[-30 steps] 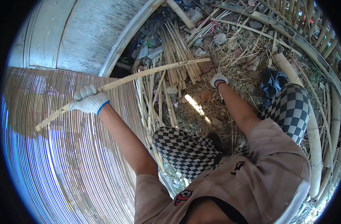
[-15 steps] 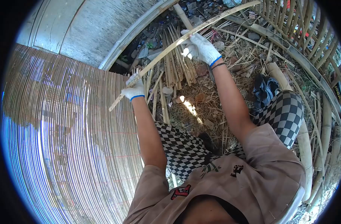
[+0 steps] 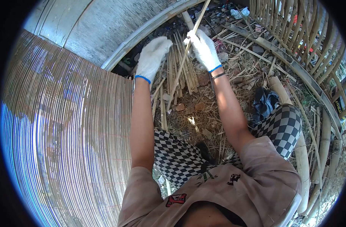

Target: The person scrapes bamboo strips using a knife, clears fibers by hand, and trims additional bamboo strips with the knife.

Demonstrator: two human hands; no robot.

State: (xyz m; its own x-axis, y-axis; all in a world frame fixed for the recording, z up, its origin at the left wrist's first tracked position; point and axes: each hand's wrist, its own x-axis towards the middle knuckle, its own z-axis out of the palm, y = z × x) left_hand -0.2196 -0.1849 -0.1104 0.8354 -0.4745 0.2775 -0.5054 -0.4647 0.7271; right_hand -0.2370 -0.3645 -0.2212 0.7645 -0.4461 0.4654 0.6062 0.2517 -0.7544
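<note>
A long bamboo strip (image 3: 180, 70) runs steeply from the top edge of the view down toward my knees. My right hand (image 3: 205, 52), in a white glove with a blue cuff, is closed round its upper part. My left hand (image 3: 153, 58), gloved the same way, is off the strip, its fingers stretched out to the right and nothing seen in them. Beneath and between both hands lies a bundle of split bamboo strips (image 3: 190, 77) on the ground.
A screen of thin slats (image 3: 74, 125) stands close on my left, below a weathered board wall (image 3: 104, 26). Curved bamboo fencing (image 3: 286, 26) bounds the far right. Bamboo poles (image 3: 320, 151) and a dark plastic bag (image 3: 264, 102) lie near my right knee, among dry shavings.
My left hand has let go of the bamboo strip and moved up and right. The strip has swung from a shallow slant to a steep one, still in my right hand.
</note>
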